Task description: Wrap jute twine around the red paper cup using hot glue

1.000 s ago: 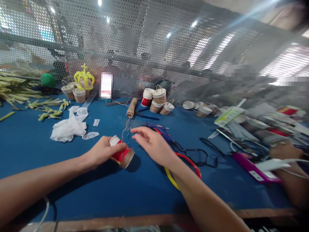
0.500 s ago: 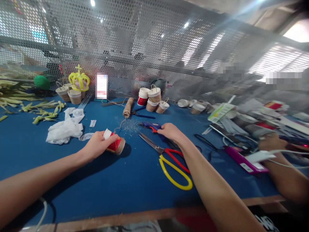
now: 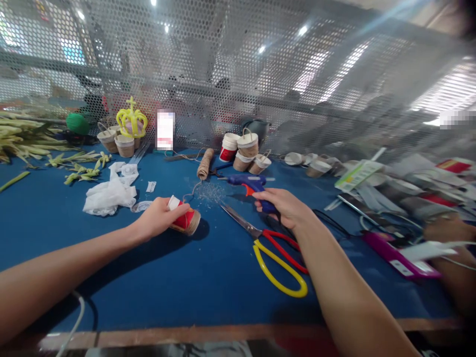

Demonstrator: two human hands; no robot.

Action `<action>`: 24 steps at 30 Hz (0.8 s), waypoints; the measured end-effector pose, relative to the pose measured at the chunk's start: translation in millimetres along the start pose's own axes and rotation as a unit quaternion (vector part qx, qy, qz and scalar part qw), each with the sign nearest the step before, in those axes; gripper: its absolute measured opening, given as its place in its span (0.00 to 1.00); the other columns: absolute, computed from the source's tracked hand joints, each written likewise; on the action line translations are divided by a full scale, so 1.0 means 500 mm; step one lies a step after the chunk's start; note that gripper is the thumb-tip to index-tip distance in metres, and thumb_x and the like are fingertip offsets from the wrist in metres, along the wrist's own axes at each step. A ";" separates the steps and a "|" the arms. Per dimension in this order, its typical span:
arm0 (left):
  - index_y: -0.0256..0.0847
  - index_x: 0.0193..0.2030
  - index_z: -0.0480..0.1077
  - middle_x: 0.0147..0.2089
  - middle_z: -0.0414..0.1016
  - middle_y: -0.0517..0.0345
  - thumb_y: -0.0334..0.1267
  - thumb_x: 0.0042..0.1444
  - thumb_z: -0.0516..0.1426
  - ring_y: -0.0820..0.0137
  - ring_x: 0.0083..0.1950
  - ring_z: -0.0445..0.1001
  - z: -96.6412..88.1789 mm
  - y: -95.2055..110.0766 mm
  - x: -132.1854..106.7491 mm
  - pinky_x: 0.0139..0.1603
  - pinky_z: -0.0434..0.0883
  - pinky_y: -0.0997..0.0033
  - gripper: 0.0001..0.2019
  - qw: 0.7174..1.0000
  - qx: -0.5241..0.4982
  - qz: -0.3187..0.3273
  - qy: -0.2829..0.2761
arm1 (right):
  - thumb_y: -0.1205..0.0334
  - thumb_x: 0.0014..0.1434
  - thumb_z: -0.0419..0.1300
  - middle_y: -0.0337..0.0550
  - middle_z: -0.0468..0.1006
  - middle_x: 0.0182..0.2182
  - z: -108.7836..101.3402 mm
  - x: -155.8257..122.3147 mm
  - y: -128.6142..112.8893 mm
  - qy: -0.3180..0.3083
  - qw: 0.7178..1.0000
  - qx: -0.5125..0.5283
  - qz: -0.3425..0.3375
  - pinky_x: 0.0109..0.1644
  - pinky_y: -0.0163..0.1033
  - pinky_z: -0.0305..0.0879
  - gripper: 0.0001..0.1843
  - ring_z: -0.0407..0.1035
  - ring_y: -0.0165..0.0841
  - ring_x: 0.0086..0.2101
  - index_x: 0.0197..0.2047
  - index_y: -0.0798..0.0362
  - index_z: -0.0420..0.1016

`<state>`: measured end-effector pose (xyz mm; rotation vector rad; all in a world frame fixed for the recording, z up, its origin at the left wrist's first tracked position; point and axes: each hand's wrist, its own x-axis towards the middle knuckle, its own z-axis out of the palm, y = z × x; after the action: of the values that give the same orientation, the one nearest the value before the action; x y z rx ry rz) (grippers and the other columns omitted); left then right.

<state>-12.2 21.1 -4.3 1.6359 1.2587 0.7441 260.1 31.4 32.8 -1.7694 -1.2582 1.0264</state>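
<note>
My left hand [image 3: 160, 216] is closed around a red paper cup [image 3: 185, 221], tilted on its side, with twine wound about its bottom end. A strand of twine [image 3: 192, 191] runs from the cup to a twine roll [image 3: 206, 164] lying behind it. In my right hand [image 3: 284, 204] is a blue glue gun [image 3: 251, 182] with an orange trigger, its nozzle pointing left. Beneath that hand lie large scissors [image 3: 256, 232] with one red and one yellow handle, blades toward the upper left.
Twine-wrapped cups [image 3: 247, 146] stand at the back by a perforated metal screen [image 3: 186, 64]. White lace [image 3: 109, 196] and green stems [image 3: 84, 171] lie left. On the right are a purple power strip [image 3: 399, 255], cables, and another person's arm [image 3: 453, 248].
My right hand has lifted and turned the glue gun, which now shows its full side. The left hand still grips the cup. The whole view has shifted slightly.
</note>
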 end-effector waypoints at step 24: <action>0.37 0.17 0.61 0.16 0.59 0.64 0.53 0.47 0.51 0.77 0.18 0.53 -0.013 -0.012 0.036 0.18 0.49 0.76 0.20 1.000 0.020 -0.008 0.005 | 0.60 0.52 0.55 0.36 0.73 0.22 0.100 -0.158 -0.033 -0.062 0.901 -0.290 -0.318 0.27 0.33 0.62 0.09 0.65 0.29 0.23 0.23 0.52 0.66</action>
<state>-15.0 40.5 -8.5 1.6542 1.3002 0.7221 192.6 -34.6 41.9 -1.5022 -2.1982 0.3992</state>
